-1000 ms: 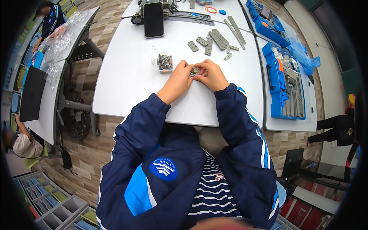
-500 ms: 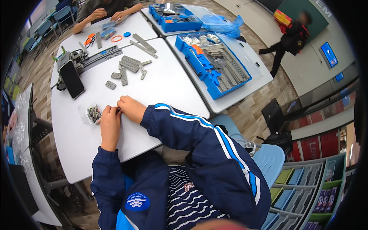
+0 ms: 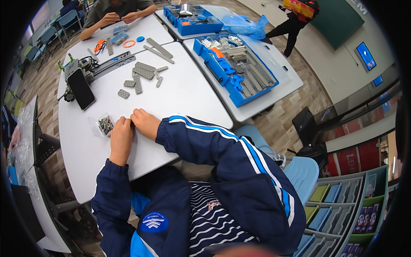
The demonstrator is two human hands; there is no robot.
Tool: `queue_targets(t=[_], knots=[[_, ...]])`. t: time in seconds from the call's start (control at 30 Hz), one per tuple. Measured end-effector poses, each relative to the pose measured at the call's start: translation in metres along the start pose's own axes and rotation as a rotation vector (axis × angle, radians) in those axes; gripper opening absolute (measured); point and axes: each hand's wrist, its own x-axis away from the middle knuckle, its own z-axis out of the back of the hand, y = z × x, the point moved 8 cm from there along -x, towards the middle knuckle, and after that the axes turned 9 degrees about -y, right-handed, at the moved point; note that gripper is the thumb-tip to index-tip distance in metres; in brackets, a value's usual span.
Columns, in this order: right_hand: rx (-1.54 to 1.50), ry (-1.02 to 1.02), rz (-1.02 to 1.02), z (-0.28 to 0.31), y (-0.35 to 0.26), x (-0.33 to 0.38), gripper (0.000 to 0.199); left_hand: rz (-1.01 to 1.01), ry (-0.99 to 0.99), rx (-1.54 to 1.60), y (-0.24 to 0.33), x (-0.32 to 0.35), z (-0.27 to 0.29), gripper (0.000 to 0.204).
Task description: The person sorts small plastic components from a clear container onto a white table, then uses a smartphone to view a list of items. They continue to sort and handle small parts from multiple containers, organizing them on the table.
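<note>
I see both hands down on the white table (image 3: pixel 180 98), fingertips meeting. The left hand (image 3: pixel 121 138) lies flat-ish with its fingers curled forward, and the right hand (image 3: pixel 145 123) bends in to touch it; the fingers are pressed close together around something too small for me to make out — I cannot tell whether either hand actually pinches a piece. Just beside the left hand's fingertips sits one small clear bag of dark small parts (image 3: pixel 104 125), touching or nearly touching them.

Farther up the table I count about six grey perforated plates (image 3: pixel 142 75) in a loose cluster, and two long grey beams (image 3: pixel 159 49) lying side by side near the far edge. One dark phone (image 3: pixel 81 88) leans against a small grey build (image 3: pixel 73 68). One orange ring (image 3: pixel 129 43) and one blue disc (image 3: pixel 140 38) lie near another person's hands (image 3: pixel 119 18) across the table.

To the right stand two blue sorting trays — the nearer tray (image 3: pixel 234 64) full of grey parts, the farther tray (image 3: pixel 192 19) behind it.
</note>
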Motion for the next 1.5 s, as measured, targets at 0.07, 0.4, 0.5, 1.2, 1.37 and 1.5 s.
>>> queue_targets(t=[0.07,0.4,0.5,1.2,1.37,1.5], knots=[[-0.077,-0.001,-0.017,-0.002,0.001,0.0,0.015,-0.001,0.0,0.04,-0.002,0.001,0.003,0.005],[-0.423,0.073,-0.006,0.002,0.006,0.0,0.009,0.072,0.187,0.347,-0.02,0.017,0.006,0.009],[-0.544,0.151,-0.095,0.009,0.012,0.0,0.01,0.111,0.273,0.402,-0.026,0.022,0.005,0.01],[-0.803,-0.167,-0.17,-0.013,-0.02,-0.102,0.025,0.361,0.66,0.383,-0.071,0.053,0.06,0.025],[-0.921,-0.134,-0.206,-0.011,-0.002,-0.103,0.026,0.406,0.697,0.468,-0.075,0.058,0.064,0.021],[-0.577,-0.151,-0.191,-0.008,0.019,-0.099,0.028,0.424,0.7,0.452,-0.068,0.064,0.07,0.018]])
